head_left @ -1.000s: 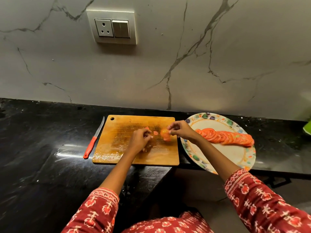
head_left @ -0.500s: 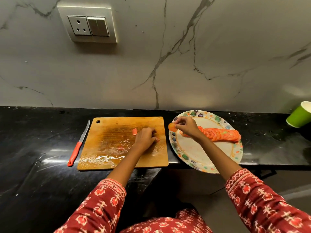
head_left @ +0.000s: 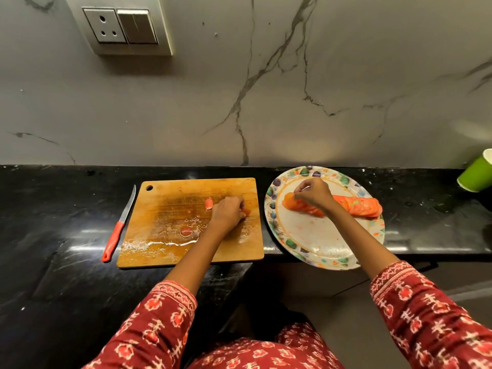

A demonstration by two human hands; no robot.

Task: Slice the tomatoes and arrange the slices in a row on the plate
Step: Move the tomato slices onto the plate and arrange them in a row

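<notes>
Right hand pinches a soft, wet, easily torn tomato slice by its rim; left hand curls over a board piece.

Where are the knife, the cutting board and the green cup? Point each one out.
knife (head_left: 113, 239): head view, on its red handle.
cutting board (head_left: 170, 203): head view, on bare wood left of the hand.
green cup (head_left: 475, 173): head view, on its side wall at the right edge.

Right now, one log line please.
right hand: setting slice on row | left hand: on board | knife: idle
</notes>
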